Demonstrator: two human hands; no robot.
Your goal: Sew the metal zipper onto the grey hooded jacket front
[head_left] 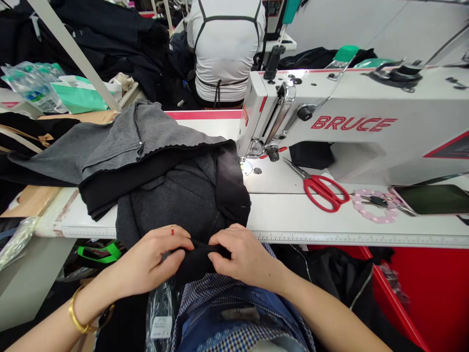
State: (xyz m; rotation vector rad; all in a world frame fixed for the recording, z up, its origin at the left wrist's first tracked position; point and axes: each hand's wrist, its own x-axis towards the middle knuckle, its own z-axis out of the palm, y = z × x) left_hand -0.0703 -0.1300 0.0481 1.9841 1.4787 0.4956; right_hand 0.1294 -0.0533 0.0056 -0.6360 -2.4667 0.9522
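A dark grey and black garment point(176, 190) with a lighter grey, zipped part point(120, 132) is spread over the sewing table and hangs off its front edge. Both hands pinch its black edge just below the table. My left hand point(157, 256) has thumb and fingers closed on the cloth, and my right hand point(236, 252) grips it a short way to the right. Beside the garment's right end stands the sewing machine point(348, 107), its lit needle area close to the cloth. Fabric folds hide my fingertips in part.
Red-handled scissors point(324, 190), a pink beaded bracelet point(375, 205) and a phone point(432, 199) lie right on the table point(286, 215). A red bin point(421, 283) stands below right. A person in a white shirt point(229, 49) sits ahead. Dark cloth piles fill the back left.
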